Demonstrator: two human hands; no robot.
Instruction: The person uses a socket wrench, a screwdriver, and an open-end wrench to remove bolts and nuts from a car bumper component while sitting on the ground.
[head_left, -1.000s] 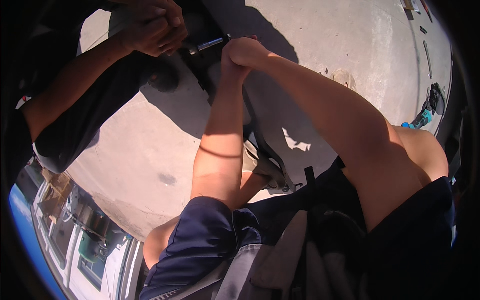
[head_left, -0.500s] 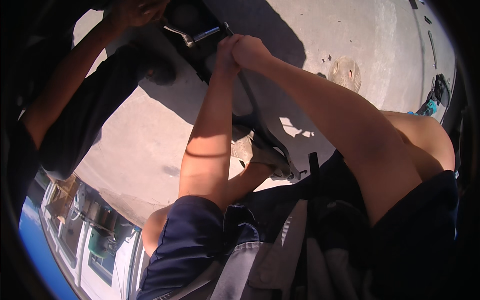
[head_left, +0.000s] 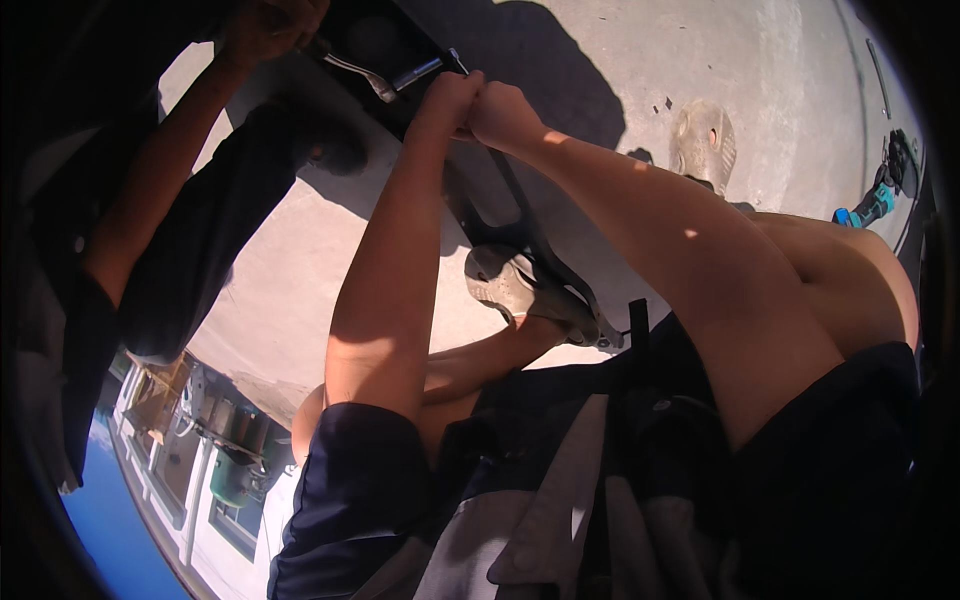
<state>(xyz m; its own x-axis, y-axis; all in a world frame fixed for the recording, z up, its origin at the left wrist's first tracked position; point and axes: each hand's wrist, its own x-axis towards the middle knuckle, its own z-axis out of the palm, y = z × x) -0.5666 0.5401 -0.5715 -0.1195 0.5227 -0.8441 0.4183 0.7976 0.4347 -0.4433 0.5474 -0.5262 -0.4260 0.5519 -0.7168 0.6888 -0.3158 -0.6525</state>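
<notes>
My left hand [head_left: 449, 97] and my right hand [head_left: 503, 115] are closed side by side at the dark metal frame [head_left: 505, 180]. Just above them pokes the end of a slim metal tool [head_left: 459, 62]; my fingers hide the rest of it. Beside that end is a silver ratchet [head_left: 372, 78] with a long socket [head_left: 418, 73] pointing toward it. A co-worker's hand [head_left: 268, 30] is at the far end of the ratchet's handle. The frame runs down from under my hands toward my left shoe [head_left: 510, 280].
The co-worker's dark-clothed leg [head_left: 215, 220] is close on the left. My other beige shoe [head_left: 703, 145] rests on the concrete floor [head_left: 300, 260]. A teal and black power tool [head_left: 877, 200] and a metal bar [head_left: 878, 78] lie at the right.
My left forearm has swung left, and my right hand has dropped slightly beside the left. The ratchet's near end sits a little lower. The whole view has shifted slightly.
</notes>
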